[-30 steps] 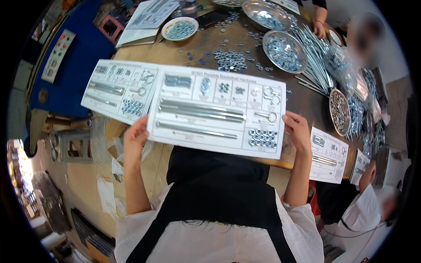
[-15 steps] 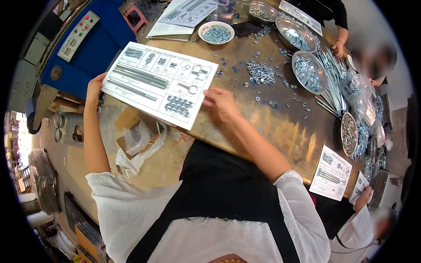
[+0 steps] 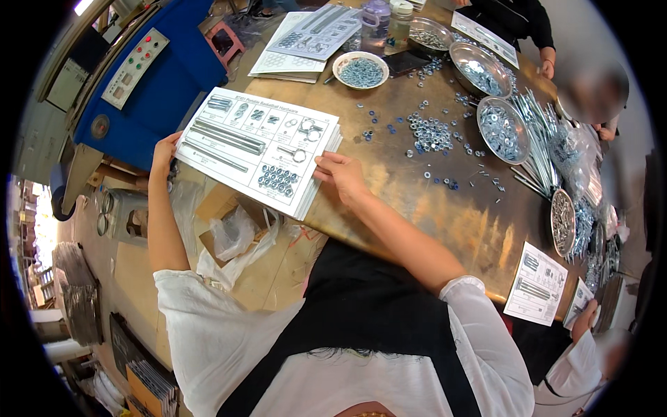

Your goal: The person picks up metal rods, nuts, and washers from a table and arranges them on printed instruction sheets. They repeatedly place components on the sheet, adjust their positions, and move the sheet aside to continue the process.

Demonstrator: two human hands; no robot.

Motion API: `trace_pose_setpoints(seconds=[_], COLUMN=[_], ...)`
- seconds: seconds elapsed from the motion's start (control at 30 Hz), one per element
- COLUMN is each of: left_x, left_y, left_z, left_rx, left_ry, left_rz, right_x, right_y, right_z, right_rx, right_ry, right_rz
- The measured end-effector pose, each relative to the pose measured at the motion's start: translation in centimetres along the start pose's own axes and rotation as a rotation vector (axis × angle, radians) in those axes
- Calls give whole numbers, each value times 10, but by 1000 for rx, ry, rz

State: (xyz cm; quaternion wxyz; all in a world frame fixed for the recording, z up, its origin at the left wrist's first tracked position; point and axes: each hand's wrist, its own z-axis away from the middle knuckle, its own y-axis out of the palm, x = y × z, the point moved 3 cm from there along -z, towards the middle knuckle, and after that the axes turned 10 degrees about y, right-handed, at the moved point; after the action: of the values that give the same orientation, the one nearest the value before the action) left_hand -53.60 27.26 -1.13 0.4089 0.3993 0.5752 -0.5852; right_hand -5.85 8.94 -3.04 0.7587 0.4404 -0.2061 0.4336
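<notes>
A thick stack of printed hardware sheets point(image 3: 236, 161) lies tilted at the table's near left corner. Its top sheet pictures rods, rings and nuts, and the stacked edges show on the right side. My left hand point(image 3: 165, 151) is closed on the stack's left edge, its fingers partly hidden. At the right edge my right hand point(image 3: 340, 177) pinches the stack, fingers on the side near the printed nuts. Right of that hand, loose nuts point(image 3: 431, 132) are spread over the metal tabletop point(image 3: 417, 208).
A bowl of screws point(image 3: 360, 71) stands behind the stack, near more sheets point(image 3: 313, 35) and a purple-lidded bottle point(image 3: 375, 24). Metal bowls point(image 3: 504, 130) and long rods point(image 3: 538, 139) line the right. Co-workers' hands point(image 3: 547, 69) are across the table. An open carton point(image 3: 222, 222) sits below the left edge.
The view has shifted, so the scene sits lower and further right. The stack's right-side edges now show more plainly under the top sheet. Both hands stay at its edges.
</notes>
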Motion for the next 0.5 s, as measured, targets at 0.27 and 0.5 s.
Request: trace_pose_setpoints(seconds=[0.27,0.5], left_x=[-14,33], left_y=[27,-13], left_z=[14,2], left_rx=[-192,-422], left_ry=[51,281], left_rz=[-35,-102], right_x=[-9,44], right_y=[-16,-123], right_z=[-8,60], right_rx=[82,126], right_ry=[84,21], right_rz=[1,232])
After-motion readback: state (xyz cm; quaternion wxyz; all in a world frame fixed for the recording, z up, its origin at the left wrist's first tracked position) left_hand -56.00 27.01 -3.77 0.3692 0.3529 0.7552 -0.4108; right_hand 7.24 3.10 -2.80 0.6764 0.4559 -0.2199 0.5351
